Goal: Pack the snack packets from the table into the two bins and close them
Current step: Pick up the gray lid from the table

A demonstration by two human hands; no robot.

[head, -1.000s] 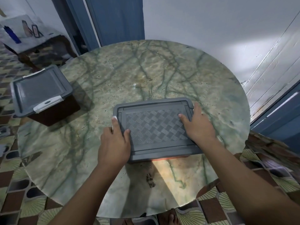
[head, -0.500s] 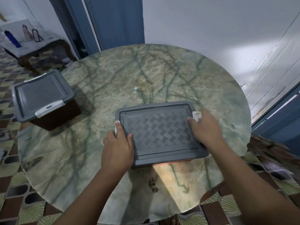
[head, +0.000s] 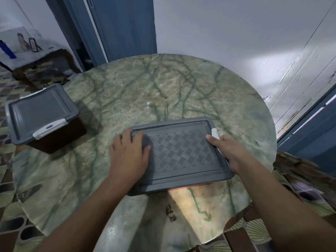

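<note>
Green-veined marble round table [head: 181, 91], white walls, blue door [head: 125, 24] behind. Near bin's grey lid [head: 183, 155] sits on at centre: left hand [head: 130, 157] flat on its left edge, right hand [head: 230, 151] gripping the white latch [head: 215, 136]. Second bin [head: 43, 115] closed, far left edge. Side table [head: 36, 57] beyond.

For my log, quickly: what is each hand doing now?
Left hand: open, pressing flat on the near bin's lid.
Right hand: gripping the lid's right edge at the white latch.
</note>
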